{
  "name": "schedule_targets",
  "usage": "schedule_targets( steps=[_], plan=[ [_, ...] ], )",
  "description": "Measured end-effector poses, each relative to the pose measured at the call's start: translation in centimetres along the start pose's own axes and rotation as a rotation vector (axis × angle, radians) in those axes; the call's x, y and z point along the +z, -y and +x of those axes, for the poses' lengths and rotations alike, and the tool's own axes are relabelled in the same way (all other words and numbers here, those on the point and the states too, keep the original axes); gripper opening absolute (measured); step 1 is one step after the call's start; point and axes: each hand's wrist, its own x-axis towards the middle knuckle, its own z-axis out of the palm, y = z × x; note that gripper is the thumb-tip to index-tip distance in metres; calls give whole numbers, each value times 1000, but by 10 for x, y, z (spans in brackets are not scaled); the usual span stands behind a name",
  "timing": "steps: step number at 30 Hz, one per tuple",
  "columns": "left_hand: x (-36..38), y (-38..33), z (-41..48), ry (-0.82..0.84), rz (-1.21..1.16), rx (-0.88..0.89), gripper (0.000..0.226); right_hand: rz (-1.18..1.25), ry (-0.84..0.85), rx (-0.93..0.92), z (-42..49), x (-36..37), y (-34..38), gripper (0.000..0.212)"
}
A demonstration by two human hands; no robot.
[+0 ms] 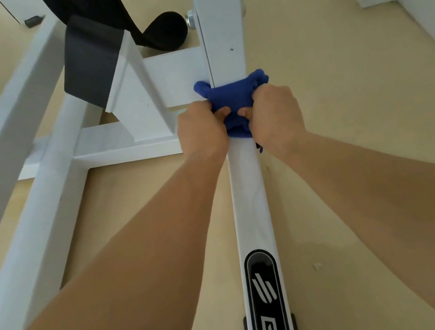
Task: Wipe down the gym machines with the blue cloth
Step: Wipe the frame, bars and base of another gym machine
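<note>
Gripping the blue cloth point(233, 98) from both sides, the left hand point(200, 130) and right hand point(274, 114) curl their fingers into it, wrapping it around the white bar point(246, 188) of the gym machine.

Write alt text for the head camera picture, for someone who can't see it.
A left hand and right hand grip a blue cloth wrapped over a white machine bar. Beyond are white frame beams, a black pad and a tan floor.
</note>
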Motion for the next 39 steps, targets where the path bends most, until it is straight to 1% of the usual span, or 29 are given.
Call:
schedule_targets(
  steps=[3,5,7,10,12,15,17,18,20,22,24,26,27,28,30,33,35,37,39],
  plan=[
    [-9,-5,-4,45,70,-18,30,-3,70,15,-3,-6,4,21],
    [-16,-6,-14,80,126,-32,35,10,86,37,-15,-8,5,19],
    [-20,1,-30,126,186,-28,36,19,110,35,-38,-11,2,17],
    [-34,17,-69,249,166,-26,45,90,209,49,-86,-22,3,26],
    [-43,25,-90,330,180,-11,43,81,289,97,-114,-30,7,25],
    [-55,17,-118,418,244,28,38,-39,396,146,-142,-38,16,26],
    [-67,16,-135,490,303,27,34,-102,484,166,-159,-44,27,22],
    [-70,17,-136,503,298,15,34,-116,496,150,-160,-47,29,17],
    [-73,16,-134,521,287,-22,32,-151,457,67,-161,-51,27,12],
    [-81,10,-128,460,256,-97,33,-159,359,-34,-158,-54,29,14],
    [-92,0,-114,343,252,-120,35,-110,280,-165,-147,-56,34,15],
    [-103,-9,-99,275,331,-93,36,-33,255,-258,-127,-57,41,14],
    [-109,-12,-97,258,383,-91,36,-1,271,-295,-118,-57,47,13],
    [-114,-12,-94,225,401,-103,35,30,280,-329,-108,-57,55,17],
    [-118,-5,-79,128,304,-147,28,105,241,-384,-85,-52,72,28],
    [-127,14,-47,-162,162,-177,19,223,89,-503,-53,-32,107,27],
    [-125,26,-19,-320,23,-214,15,247,-18,-517,-31,-14,124,27],
    [-123,35,2,-432,-132,-262,19,262,-89,-491,-14,0,138,26],
    [-119,41,16,-476,-249,-243,23,286,-173,-481,-6,14,141,20]
  ],
)
